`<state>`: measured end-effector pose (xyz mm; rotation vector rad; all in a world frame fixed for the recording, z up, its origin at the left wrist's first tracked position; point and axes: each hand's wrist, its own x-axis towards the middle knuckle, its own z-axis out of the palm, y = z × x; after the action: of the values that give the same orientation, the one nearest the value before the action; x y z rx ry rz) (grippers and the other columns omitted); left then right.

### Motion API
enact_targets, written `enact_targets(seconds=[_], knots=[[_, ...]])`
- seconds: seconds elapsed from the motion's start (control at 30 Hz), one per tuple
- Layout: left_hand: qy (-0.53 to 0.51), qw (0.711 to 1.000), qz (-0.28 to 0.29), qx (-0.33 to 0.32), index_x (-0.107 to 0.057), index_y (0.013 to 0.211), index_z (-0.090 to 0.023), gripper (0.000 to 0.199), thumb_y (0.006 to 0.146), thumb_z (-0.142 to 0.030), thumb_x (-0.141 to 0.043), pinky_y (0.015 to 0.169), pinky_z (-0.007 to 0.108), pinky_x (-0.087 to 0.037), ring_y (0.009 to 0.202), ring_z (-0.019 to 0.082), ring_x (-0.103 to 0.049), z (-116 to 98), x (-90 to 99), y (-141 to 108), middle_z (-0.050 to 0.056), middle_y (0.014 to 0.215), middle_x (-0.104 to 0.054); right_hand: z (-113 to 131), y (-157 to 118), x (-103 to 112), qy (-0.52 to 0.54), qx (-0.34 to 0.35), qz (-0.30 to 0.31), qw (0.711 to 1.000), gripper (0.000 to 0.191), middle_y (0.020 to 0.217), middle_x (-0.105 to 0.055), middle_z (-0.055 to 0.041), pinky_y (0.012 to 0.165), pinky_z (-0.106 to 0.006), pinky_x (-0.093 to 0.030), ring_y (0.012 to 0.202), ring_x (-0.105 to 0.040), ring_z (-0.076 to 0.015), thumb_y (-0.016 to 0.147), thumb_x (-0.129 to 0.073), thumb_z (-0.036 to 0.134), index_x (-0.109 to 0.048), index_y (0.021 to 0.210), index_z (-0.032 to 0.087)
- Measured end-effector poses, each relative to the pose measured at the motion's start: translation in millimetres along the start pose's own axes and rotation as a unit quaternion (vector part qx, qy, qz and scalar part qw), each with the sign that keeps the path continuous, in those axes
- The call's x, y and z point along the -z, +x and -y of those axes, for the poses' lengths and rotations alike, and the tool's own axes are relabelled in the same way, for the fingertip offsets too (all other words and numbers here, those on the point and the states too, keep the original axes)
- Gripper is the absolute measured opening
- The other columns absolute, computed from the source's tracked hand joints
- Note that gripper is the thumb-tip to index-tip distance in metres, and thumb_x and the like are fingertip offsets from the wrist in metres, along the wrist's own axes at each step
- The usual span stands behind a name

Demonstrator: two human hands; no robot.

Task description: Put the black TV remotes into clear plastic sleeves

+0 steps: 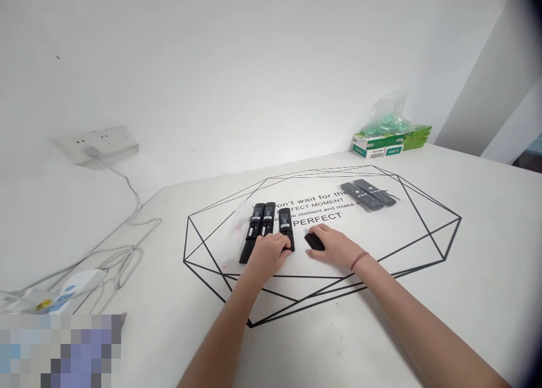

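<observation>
I see both of my hands resting low in the middle of the frame on the white table (pixel 466 297), inside the black geometric line drawing (pixel 427 207) printed on its top. My left hand (pixel 267 253) lies palm down with the fingers curled over the near ends of three black remotes (pixel 267 225), which lie back side up, side by side, just above the hand at frame centre. The fingertips touch the rightmost remote of the three; I cannot tell whether they grip it or only press on it. My right hand (pixel 334 245), a red string at the wrist, sits just right of the left, fingers bent around a small black piece (pixel 313 241) that lies on the table between the two hands. It looks like a battery cover, but I cannot be sure, and I cannot tell whether the piece is lifted or only covered.

Right of centre, well apart from my hands, two grey remotes (pixel 367 195) lie button side up, close together. Further up at the right, against the wall, green boxes (pixel 389 142) carry a clear bag of green bits (pixel 387 117). At the left of the frame a wall socket (pixel 98 144) feeds a white cable (pixel 127 224) that runs down toward the lower left corner.
</observation>
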<state>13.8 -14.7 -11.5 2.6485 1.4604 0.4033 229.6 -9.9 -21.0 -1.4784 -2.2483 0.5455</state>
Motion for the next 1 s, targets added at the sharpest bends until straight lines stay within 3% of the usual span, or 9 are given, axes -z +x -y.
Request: enact_targets(seconds=[0.17, 0.3, 0.5, 0.63, 0.87, 1.0], knots=[[0.085, 0.994, -0.045, 0.048, -0.057, 0.089, -0.021, 0.011, 0.086, -0.024, -0.047, 0.072, 0.032, -0.031, 0.085, 0.019, -0.052, 9, -9.9, 8, 0.003, 0.092, -0.063, 6, -1, 0, 0.009, 0.045, 0.023, 0.999, 0.045, 0.109, -0.057, -0.0104, 0.077, -0.032, -0.044, 0.093, -0.057, -0.0227, 0.069, -0.064, 0.027, -0.057, 0.113, 0.02], [0.094, 0.991, -0.063, 0.072, -0.058, 0.092, -0.021, 0.014, 0.087, -0.024, -0.045, 0.073, 0.033, -0.032, 0.086, 0.02, -0.052, 11, -13.1, 10, 0.004, 0.094, -0.063, 12, -2, -1, -0.018, 0.071, 0.025, 0.997, 0.045, 0.106, -0.059, -0.0103, 0.079, -0.033, -0.044, 0.094, -0.056, -0.0228, 0.07, -0.061, 0.02, -0.057, 0.114, 0.019], [0.04, 0.987, -0.134, 0.085, -0.06, 0.097, -0.021, 0.027, 0.09, -0.027, -0.035, 0.078, 0.032, -0.037, 0.089, 0.019, -0.054, 24, -3.6, 5, 0.005, 0.1, -0.064, 31, -5, -19, -0.009, 0.123, 0.02, 0.992, 0.048, 0.105, -0.058, -0.0095, 0.079, -0.036, -0.045, 0.096, -0.053, -0.025, 0.071, -0.066, 0.041, -0.058, 0.114, 0.022], [0.043, 0.976, -0.179, 0.119, -0.061, 0.097, -0.021, 0.031, 0.09, -0.023, -0.031, 0.079, 0.033, -0.039, 0.089, 0.02, -0.056, 38, 7.8, -2, 0.006, 0.099, -0.066, 42, -3, -35, -0.026, 0.16, -0.014, 0.987, 0.047, 0.11, -0.054, -0.0116, 0.082, -0.038, -0.045, 0.097, -0.052, -0.025, 0.077, -0.06, 0.038, -0.055, 0.12, 0.021], [0.046, 0.976, -0.178, 0.117, -0.062, 0.095, -0.022, 0.03, 0.089, -0.022, -0.032, 0.079, 0.032, -0.04, 0.089, 0.019, -0.057, 38, 8.9, -2, 0.004, 0.098, -0.067, 48, 9, -53, -0.059, 0.15, -0.052, 0.986, 0.046, 0.111, -0.052, -0.0148, 0.083, -0.04, -0.045, 0.096, -0.052, -0.0258, 0.085, -0.051, 0.041, -0.053, 0.123, 0.017], [0.035, 0.978, -0.18, 0.096, -0.062, 0.093, -0.021, 0.03, 0.089, -0.023, -0.032, 0.079, 0.033, -0.04, 0.087, 0.02, -0.057, 38, 7.0, -1, 0.004, 0.096, -0.067, 39, 17, -48, -0.069, 0.141, -0.06, 0.986, 0.053, 0.114, -0.053, -0.0135, 0.085, -0.04, -0.044, 0.099, -0.052, -0.0259, 0.083, -0.052, 0.051, -0.051, 0.126, 0.02]])
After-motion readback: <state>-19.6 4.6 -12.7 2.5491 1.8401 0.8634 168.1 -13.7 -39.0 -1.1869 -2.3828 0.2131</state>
